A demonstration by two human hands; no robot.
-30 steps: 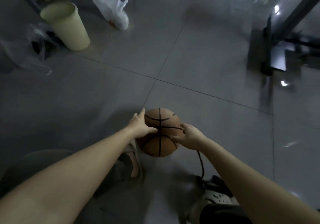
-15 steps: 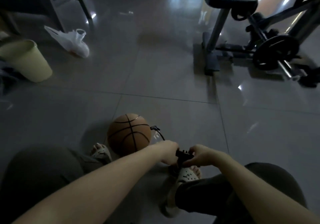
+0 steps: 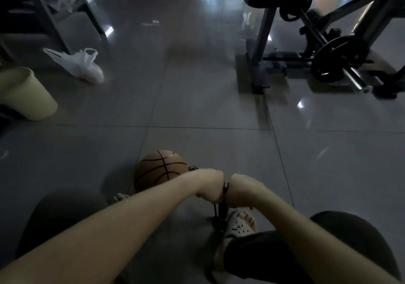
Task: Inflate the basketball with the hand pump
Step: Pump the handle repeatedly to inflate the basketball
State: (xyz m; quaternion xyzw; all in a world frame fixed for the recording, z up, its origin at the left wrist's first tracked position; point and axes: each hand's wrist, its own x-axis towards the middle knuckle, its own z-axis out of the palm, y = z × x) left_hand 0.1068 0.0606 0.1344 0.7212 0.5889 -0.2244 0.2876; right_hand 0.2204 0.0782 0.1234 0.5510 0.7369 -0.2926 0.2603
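Black pump handle (image 3: 225,187) within curled fingers (image 3: 213,196)

Your left hand (image 3: 209,185) and right hand (image 3: 243,190) are fisted side by side, almost touching, each curled round the pump handle (image 3: 225,187), both bare forearms stretched forward and converging.

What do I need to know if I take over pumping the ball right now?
Left hand and right hand: both grip the pump handle, one each side.
The pump stands upright by the right sandal; the basketball rests on the floor ahead-left, hose reaching its right side.
Done: hose looks connected, hands set.
Left: pump until firm; firmness can't be judged here.
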